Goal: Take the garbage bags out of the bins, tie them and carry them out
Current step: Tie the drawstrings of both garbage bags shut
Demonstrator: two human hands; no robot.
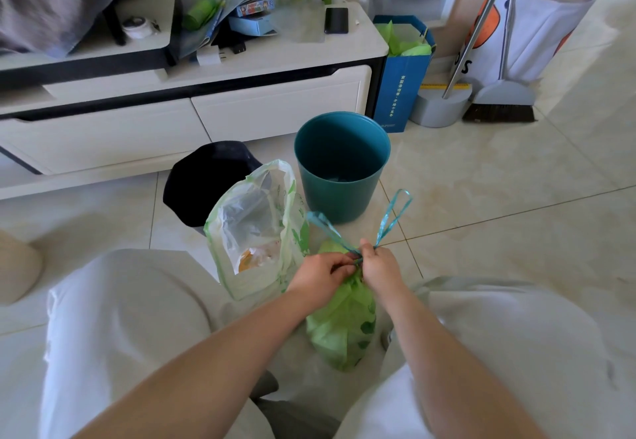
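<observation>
A green garbage bag (344, 328) stands on the floor between my knees, its neck gathered. My left hand (320, 275) and my right hand (380, 265) pinch its blue drawstring (392, 216) at the knot; two loops stick up above the hands. Left of it stands a second bag, white with green print (254, 232), its mouth open and rubbish visible inside. Behind them are a teal bin (342, 163) without a liner and a black bin (206, 180).
A white TV cabinet (192, 115) runs along the back left. To the right are a blue paper bag (401, 91), a grey dustpan (438, 108) and a broom (500, 105). Tiled floor (499, 197) lies open on the right.
</observation>
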